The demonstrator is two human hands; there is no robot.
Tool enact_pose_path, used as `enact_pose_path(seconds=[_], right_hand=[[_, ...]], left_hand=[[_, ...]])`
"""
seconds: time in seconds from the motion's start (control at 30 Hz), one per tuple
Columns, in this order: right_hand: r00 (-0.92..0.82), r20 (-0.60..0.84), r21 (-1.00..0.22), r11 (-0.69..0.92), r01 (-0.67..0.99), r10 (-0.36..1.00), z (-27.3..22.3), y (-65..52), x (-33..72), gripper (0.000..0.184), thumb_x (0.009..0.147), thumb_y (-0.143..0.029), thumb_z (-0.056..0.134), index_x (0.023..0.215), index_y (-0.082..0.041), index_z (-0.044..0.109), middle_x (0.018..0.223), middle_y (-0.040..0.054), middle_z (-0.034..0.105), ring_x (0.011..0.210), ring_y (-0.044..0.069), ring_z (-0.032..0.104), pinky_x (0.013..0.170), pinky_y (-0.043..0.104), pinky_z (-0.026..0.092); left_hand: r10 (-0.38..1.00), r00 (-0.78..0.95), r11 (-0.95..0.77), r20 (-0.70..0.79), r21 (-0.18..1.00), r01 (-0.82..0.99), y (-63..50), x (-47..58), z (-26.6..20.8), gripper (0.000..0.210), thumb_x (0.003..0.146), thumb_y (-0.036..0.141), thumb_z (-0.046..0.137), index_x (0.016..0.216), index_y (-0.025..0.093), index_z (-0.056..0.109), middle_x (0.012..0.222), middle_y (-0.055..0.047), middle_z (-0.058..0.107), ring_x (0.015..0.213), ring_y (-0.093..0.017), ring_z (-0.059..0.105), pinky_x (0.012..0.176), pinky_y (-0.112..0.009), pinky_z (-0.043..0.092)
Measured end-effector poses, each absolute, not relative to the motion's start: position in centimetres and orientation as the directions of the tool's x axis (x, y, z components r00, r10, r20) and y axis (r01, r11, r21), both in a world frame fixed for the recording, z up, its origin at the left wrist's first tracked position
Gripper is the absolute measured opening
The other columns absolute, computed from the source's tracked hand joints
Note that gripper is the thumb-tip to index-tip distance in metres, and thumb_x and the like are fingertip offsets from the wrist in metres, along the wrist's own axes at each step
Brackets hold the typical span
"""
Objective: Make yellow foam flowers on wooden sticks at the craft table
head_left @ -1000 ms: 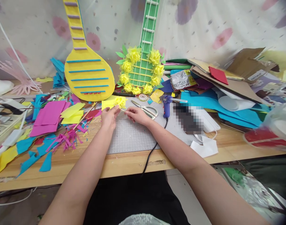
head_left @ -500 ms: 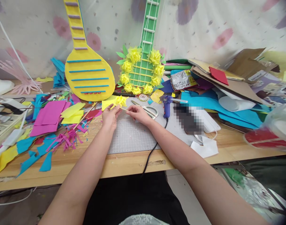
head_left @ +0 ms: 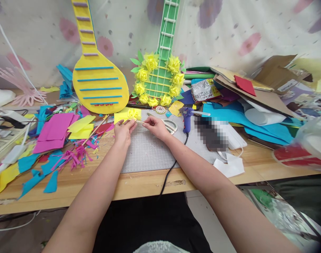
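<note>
My left hand (head_left: 124, 133) and my right hand (head_left: 157, 128) are close together above the back of the cutting mat (head_left: 147, 154). Both pinch a thin pale stick (head_left: 138, 122), which spans the gap between their fingertips. Right behind the left fingertips is a yellow paper flower (head_left: 133, 113), in front of a flat yellow sheet (head_left: 120, 116). Whether the flower is joined to the stick, I cannot tell. White-handled scissors (head_left: 171, 126) lie beside my right hand, partly covered by it. Farther right is a purple glue gun (head_left: 187, 121) with its cord running toward me.
A yellow paper guitar (head_left: 101, 84) and a green one (head_left: 163, 75) ringed with yellow flowers lean at the back. Paper scraps (head_left: 53, 130) cover the left side. Blue sheets (head_left: 266, 126), cardboard (head_left: 257, 93) and a red-and-white cup (head_left: 294, 154) crowd the right.
The stick now lies more level between my hands, and my right fingertips sit slightly higher. The yellow flower has shifted slightly left and looks turned. Everything else stays in place.
</note>
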State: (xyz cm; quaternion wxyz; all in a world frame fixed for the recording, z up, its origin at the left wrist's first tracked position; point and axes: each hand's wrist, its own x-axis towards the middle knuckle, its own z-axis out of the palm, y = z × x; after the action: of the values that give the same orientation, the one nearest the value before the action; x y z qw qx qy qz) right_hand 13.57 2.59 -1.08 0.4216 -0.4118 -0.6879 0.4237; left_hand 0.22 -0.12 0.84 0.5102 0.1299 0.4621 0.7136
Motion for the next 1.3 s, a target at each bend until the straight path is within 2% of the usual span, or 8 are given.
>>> enact_pose_path(seconds=[0.27, 0.53, 0.8, 1.07, 1.2, 1.3], right_hand=[[-0.278, 0.271, -0.927, 0.328, 0.184, 0.922, -1.6, 3.0, 13.5, 0.030, 0.067, -0.044, 0.063, 0.071, -0.015, 0.058, 0.064, -0.0024, 0.054, 0.058, 0.008, 0.045, 0.057, 0.022, 0.036], [-0.291, 0.273, -0.888, 0.356, 0.290, 0.917, -1.4, 2.8, 13.7, 0.023, 0.074, -0.036, 0.058, 0.077, -0.015, 0.065, 0.069, -0.0015, 0.061, 0.062, 0.009, 0.049, 0.061, 0.023, 0.039], [-0.256, 0.292, -0.887, 0.360, 0.287, 0.922, -1.4, 2.7, 13.6, 0.023, 0.073, -0.037, 0.059, 0.075, -0.014, 0.063, 0.068, -0.0007, 0.059, 0.061, 0.009, 0.050, 0.059, 0.023, 0.039], [-0.300, 0.242, -0.879, 0.340, 0.336, 0.923, -1.1, 2.7, 13.9, 0.021, 0.075, -0.033, 0.057, 0.078, -0.015, 0.066, 0.071, -0.0008, 0.062, 0.065, 0.010, 0.052, 0.062, 0.023, 0.039], [-0.347, 0.201, -0.855, 0.338, 0.394, 0.916, -0.7, 2.5, 13.9, 0.023, 0.078, -0.034, 0.054, 0.075, -0.015, 0.067, 0.066, -0.0015, 0.061, 0.063, 0.010, 0.052, 0.061, 0.023, 0.037], [-0.390, 0.152, -0.857, 0.317, 0.406, 0.908, -0.4, 2.1, 13.8, 0.028, 0.081, -0.035, 0.049, 0.072, -0.013, 0.066, 0.053, -0.0028, 0.053, 0.053, 0.008, 0.048, 0.055, 0.021, 0.035]], left_hand=[[0.850, -0.434, -0.035, -0.299, 0.790, -0.612, -0.1, 0.3, 1.0, 0.037, 0.065, -0.003, 0.061, 0.086, 0.017, 0.039, 0.072, 0.000, 0.060, 0.064, -0.011, 0.064, 0.074, -0.029, 0.053], [0.846, -0.461, -0.014, -0.268, 0.853, -0.521, -0.1, 0.3, 0.7, 0.044, 0.064, 0.000, 0.064, 0.097, 0.018, 0.042, 0.077, 0.000, 0.060, 0.063, -0.011, 0.063, 0.076, -0.033, 0.053], [0.825, -0.496, -0.079, -0.272, 0.813, -0.576, 0.1, 0.3, 0.4, 0.047, 0.061, -0.005, 0.063, 0.088, 0.019, 0.034, 0.072, 0.002, 0.058, 0.066, -0.009, 0.063, 0.074, -0.029, 0.053], [0.846, -0.437, -0.024, -0.305, 0.797, -0.603, 0.1, 0.2, 0.5, 0.034, 0.064, -0.005, 0.060, 0.085, 0.016, 0.043, 0.070, 0.000, 0.058, 0.067, -0.010, 0.063, 0.078, -0.028, 0.052], [0.852, -0.429, -0.023, -0.299, 0.798, -0.602, 0.0, 0.3, 0.8, 0.029, 0.066, -0.003, 0.060, 0.085, 0.014, 0.047, 0.069, -0.001, 0.059, 0.062, -0.010, 0.062, 0.077, -0.028, 0.051], [0.854, -0.421, -0.002, -0.305, 0.807, -0.590, -0.2, 0.3, 1.0, 0.026, 0.068, -0.001, 0.059, 0.085, 0.015, 0.048, 0.067, 0.000, 0.060, 0.058, -0.008, 0.060, 0.072, -0.026, 0.051]])
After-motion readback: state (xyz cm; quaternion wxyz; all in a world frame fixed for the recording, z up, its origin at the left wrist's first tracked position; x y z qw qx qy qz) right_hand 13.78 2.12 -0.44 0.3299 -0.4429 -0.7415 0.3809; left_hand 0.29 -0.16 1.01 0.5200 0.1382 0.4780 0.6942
